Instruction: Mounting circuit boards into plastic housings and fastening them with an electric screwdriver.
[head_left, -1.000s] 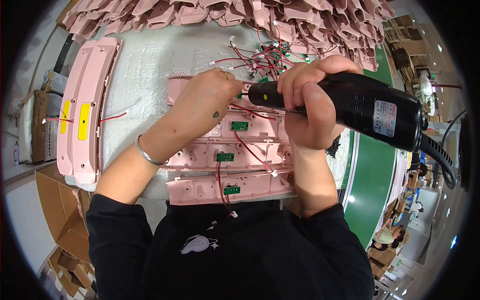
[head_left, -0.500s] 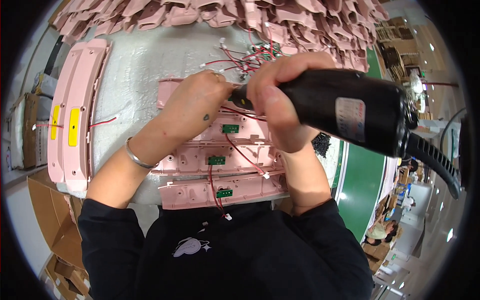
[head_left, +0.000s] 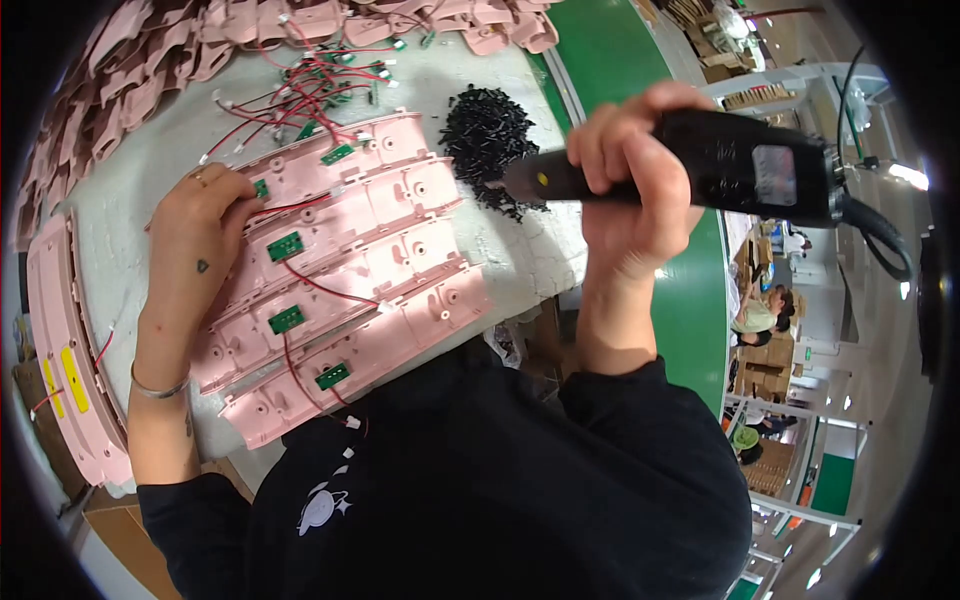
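My right hand [head_left: 640, 175] is wrapped round a black corded electric screwdriver [head_left: 735, 165]. The tool lies nearly level, its tip at the edge of a heap of small black screws [head_left: 488, 135]. On the left, my left hand [head_left: 200, 235] has its fingers drawn together at a small green circuit board [head_left: 261, 189] on the farthest pink plastic panel [head_left: 400, 140]; the fingertips are partly hidden. Several such panels lie side by side before me. Nearer ones carry green boards [head_left: 285, 319] with red and black wires ending in white plugs.
Beyond the panels lies a tangle of wired circuit boards [head_left: 325, 80]. Pink shells [head_left: 150, 60] are piled along the far edge. Two long pink pieces with yellow labels [head_left: 75, 380] stand at the left. A green strip [head_left: 680, 300] runs along the right; people are in the background.
My right hand has carried the screwdriver off the panels to the screw heap. My left hand is now apart from its tip. The whole view has shifted and tilted.
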